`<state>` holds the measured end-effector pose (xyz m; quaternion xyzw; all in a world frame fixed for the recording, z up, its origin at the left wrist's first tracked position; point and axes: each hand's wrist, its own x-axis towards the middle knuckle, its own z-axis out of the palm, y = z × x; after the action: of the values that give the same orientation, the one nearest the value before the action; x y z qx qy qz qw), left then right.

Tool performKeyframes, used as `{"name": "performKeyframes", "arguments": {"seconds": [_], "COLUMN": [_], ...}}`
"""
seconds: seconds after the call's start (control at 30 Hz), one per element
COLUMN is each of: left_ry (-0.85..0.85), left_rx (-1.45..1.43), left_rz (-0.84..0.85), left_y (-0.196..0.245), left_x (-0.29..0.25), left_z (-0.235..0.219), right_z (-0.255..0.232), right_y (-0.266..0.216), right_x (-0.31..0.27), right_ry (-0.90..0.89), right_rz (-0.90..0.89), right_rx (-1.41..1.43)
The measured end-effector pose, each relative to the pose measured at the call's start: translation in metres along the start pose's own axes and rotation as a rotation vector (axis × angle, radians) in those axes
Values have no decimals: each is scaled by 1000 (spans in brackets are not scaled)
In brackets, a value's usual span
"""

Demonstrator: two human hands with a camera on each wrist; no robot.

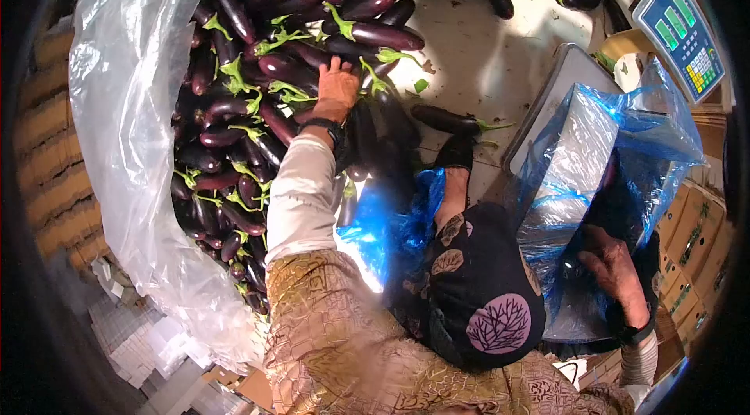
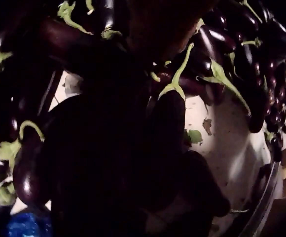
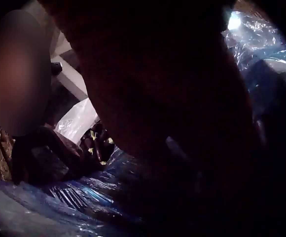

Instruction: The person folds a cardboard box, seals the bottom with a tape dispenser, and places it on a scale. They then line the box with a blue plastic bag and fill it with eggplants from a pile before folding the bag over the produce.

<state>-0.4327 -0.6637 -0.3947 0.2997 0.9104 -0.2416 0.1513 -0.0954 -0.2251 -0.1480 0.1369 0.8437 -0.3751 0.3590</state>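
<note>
Basically, a pale worktop under a big heap of eggplants, spread over its left side and up to the far edge.
- Left hand: on the eggplants, at the right border of the heap, back of hand up. Fingertips slightly apart; can't tell whether they are clamped round one. Left wrist view too dark on the grip.
- Long dark eggplants just beside that hand, green stems pointing various ways.
- Right hand: inside the opening of the blue bag, right of the worktop's near part. Fingers bent, partly in shadow; can't tell if they pinch anything. Right wrist view mostly black.
- Single eggplant lying between heap and scale platform, stem to the right.
- Scale display: tilted, near the far right corner, green readouts, keypad below.
- Clear plastic sheet: draped along the left edge.
- Blue plastic: crumpled, at the near edge, below the heap.
- Second person, dark printed head covering, leaning in between the two arms; forearm by the blue plastic.
- Cardboard boxes: lower right, past the blue bag.
</note>
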Motion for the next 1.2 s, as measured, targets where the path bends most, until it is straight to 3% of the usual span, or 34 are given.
{"name": "performKeyframes", "arguments": {"seconds": [0.03,0.17,0.2,0.23,0.33,0.37,0.4,0.43,0.5,0.57,0.7,0.77,0.8,0.83,0.9,0.97,1.03,1.1,1.2], "left_ry": [-138,-121,-234,-228,-2,-3,83,171,112,55,57,-122,-258,-261,31,400,472,327,472], "left_rx": [63,380,361,358,404,416,319,217,214,402,347,193,183,191,-160,-508,-705,-1047,-1238], "left_rz": [47,163,177,184,278,275,303,336,355,318,350,271,234,236,125,174,127,-135,-213], "left_y": [-2,2,5,9,-5,-16,-25,-25,-22,-20,-34,-43,-38,-43,-55,-91,-112,-134,-142], "left_x": [4,6,5,4,-13,-12,-6,-5,-5,-4,-8,-13,-20,-30,-46,-60,-80,-99,-134], "left_z": [-15,-4,-19,-19,-14,6,38,30,13,3,-3,-17,-55,-79,-108,-113,-140,-149,-188], "right_z": [-1,5,4,2,-2,0,1,1,0,1,-2,-1,-2,-3,-6,-8,-11,-13,-11], "right_y": [-7,-6,-5,-3,-2,-2,-1,-1,-5,-7,-8,-8,-8,-9,-15,-25,-34,-42,-53], "right_x": [2,9,7,4,-3,-1,0,-2,-4,-7,-11,-14,-13,-12,-9,-7,-6,-6,-5], "right_ry": [-38,15,30,43,42,45,75,106,103,95,91,110,110,111,124,152,181,194,231], "right_rz": [51,-74,-87,-98,-57,-67,-67,-61,-85,-114,-115,-160,-150,-140,-163,-113,-158,-243,-326], "right_rx": [65,104,30,-47,-6,2,1,-2,-18,-28,-38,-64,-51,-38,-18,199,162,197,207]}}
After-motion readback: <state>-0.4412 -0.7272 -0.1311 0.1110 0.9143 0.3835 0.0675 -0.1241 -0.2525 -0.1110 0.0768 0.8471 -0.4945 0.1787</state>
